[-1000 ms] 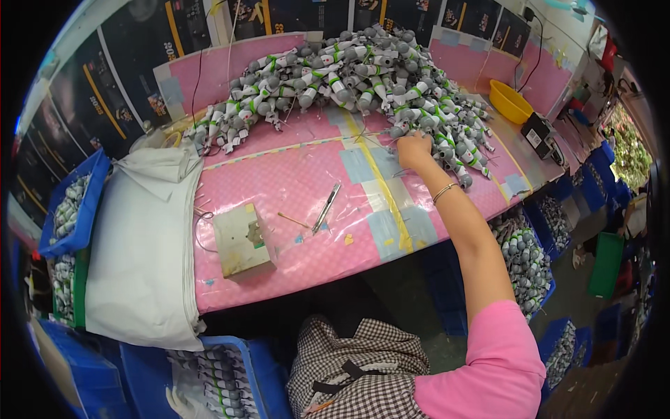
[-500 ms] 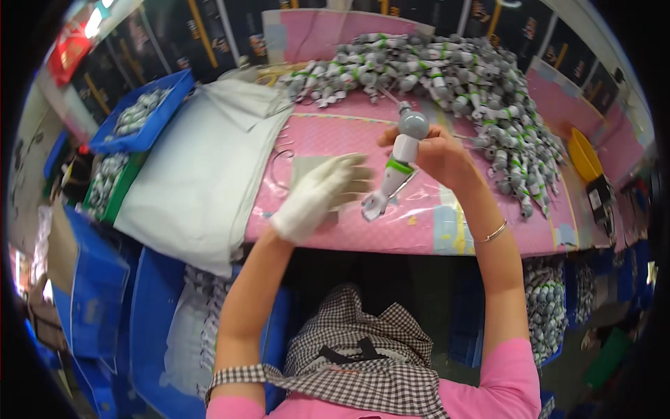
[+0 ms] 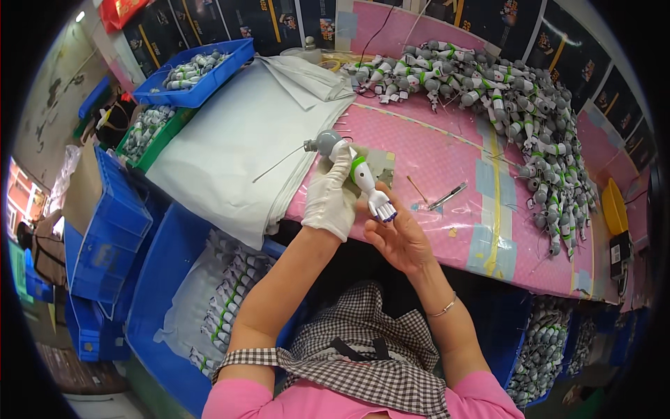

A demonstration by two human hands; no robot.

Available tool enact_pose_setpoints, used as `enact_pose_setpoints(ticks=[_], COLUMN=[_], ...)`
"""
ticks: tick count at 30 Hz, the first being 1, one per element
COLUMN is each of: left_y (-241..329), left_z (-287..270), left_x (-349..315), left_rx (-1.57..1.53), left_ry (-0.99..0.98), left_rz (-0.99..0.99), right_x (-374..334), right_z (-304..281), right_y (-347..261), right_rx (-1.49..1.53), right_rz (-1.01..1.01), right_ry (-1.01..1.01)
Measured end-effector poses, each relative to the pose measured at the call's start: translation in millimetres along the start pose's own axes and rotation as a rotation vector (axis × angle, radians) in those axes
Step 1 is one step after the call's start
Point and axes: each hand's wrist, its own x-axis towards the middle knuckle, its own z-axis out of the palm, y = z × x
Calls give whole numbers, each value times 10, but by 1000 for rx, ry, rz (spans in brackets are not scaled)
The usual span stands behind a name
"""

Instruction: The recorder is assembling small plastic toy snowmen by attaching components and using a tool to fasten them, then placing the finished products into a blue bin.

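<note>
So the left hand (image 3: 329, 197), in a white glove, is wrapped around a toy arm (image 3: 351, 170), gripping it about midway, right above the near edge of the pink table (image 3: 447, 157). The bare right hand (image 3: 399, 234) sits just under the toy arm's white hand end with fingers loosely curled up toward it; hard to tell if they're actually touching it. The toy arm itself is grey at the ball-shaped top end, white along the body with a green band, and has a thin wire sticking out from the grey end toward the left. Behind the toy arm on the table there's a small grey-green pad (image 3: 377, 163), and a bit to the right of it lie tweezers (image 3: 447, 195). Along the far and right side of the table is a huge heap of the same parts (image 3: 516, 105). Left of the toy arm is a stack of white sheets (image 3: 237, 140), and beyond that blue bins (image 3: 197, 68) with more parts.
</note>
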Motion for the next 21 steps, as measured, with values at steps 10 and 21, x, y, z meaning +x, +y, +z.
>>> enact_pose_setpoints(ticks=[10,21], left_y=[161,60], left_z=[18,-348], left_x=[-151,-323], left_rx=[-51,-165], left_ry=[-155,-126], left_rz=[-282,-511], right_x=[-12,322], right_z=[39,51], right_y=[-6,-488], right_rx=[-802,-594], right_rz=[-337,-203], right_ry=[-65,498])
